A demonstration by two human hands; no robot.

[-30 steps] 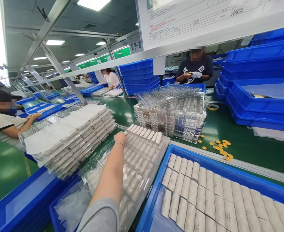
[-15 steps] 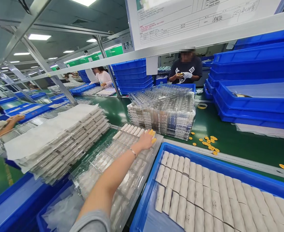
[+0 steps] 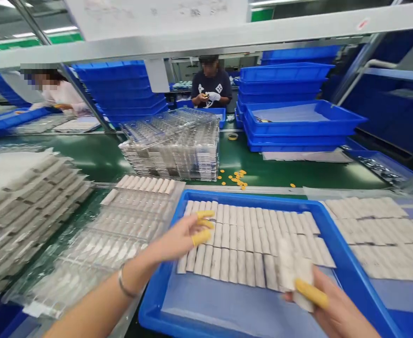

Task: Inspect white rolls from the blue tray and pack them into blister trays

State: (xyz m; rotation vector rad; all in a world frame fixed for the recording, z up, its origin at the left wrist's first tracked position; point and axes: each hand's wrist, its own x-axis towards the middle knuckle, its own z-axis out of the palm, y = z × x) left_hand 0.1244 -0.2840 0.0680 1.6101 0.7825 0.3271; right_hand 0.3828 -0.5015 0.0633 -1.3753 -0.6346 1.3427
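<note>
My left hand (image 3: 188, 232), with yellow finger cots on its fingertips, hovers over the left part of a blue tray (image 3: 157, 300). Its fingers are apart and nothing shows between them. Rows of white wrapped rolls (image 3: 243, 230) lie side by side in the tray on a translucent sheet. Low over the tray's right part, my right hand (image 3: 328, 300) is closed around white wrapped rolls (image 3: 294, 267), which motion blurs; their exact number cannot be made out. A clear plastic blister tray (image 3: 111, 234) filled with similar rolls lies left of the blue tray.
Stacked filled blister trays (image 3: 34, 202) stand at far left. A pile of clear trays (image 3: 178, 150) is behind the blue tray, beside scattered yellow discs (image 3: 240, 177). Blue bins (image 3: 291, 122) are stacked at back. More rolls (image 3: 378, 239) lie at right. A co-worker (image 3: 211, 84) sits opposite.
The view has swung right. My left hand has moved from the blister tray's far end to above the blue tray. My right hand has come into view with rolls in it.
</note>
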